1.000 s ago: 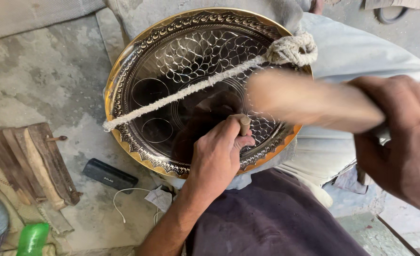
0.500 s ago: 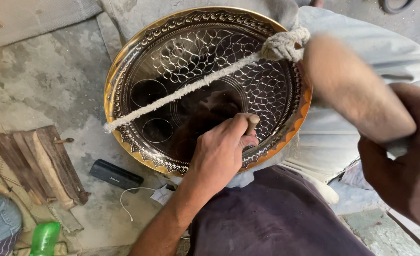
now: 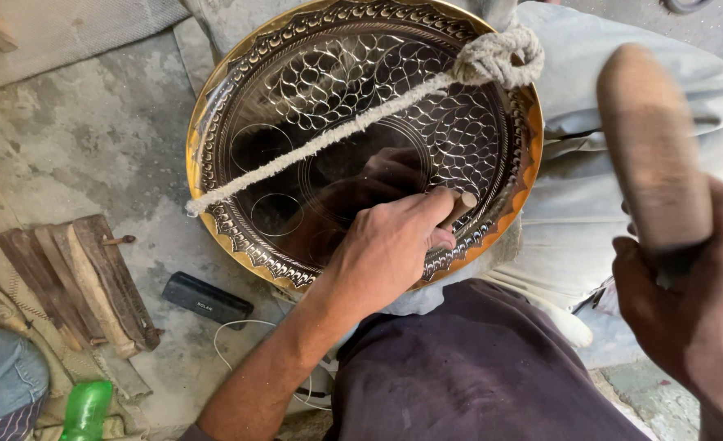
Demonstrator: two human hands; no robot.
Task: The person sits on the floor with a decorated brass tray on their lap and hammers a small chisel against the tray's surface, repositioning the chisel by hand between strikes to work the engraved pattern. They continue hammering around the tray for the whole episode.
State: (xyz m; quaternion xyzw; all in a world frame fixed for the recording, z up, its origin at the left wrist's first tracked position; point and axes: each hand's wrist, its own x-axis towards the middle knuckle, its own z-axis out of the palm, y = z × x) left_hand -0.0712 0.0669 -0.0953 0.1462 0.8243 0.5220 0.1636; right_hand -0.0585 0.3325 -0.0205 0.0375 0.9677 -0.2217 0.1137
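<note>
Rough concrete floor [image 3: 75, 155] w/ clutter round the work. At 8 o'clock a bundle of wood strips [image 3: 75, 286]; at 7 a green bottle [image 3: 88, 408]; just right of the strips a small black box [image 3: 206, 298] w/ a white cable [image 3: 239, 343] by it. Big round brass tray [image 3: 361, 139] at 12, propped on the person's lap, engraved w/ scale pattern & circles; a rope [image 3: 337, 135] crosses it, knotted at the 1 o'clock rim. Left hand [image 3: 386, 245], centre, closed on a short chisel [image 3: 459, 204], tip touching the tray near its 5 o'clock edge. Right hand [image 3: 688, 310], at 3–4, fist tight on a wooden mallet [image 3: 651, 139], raised, apart from the chisel.
</note>
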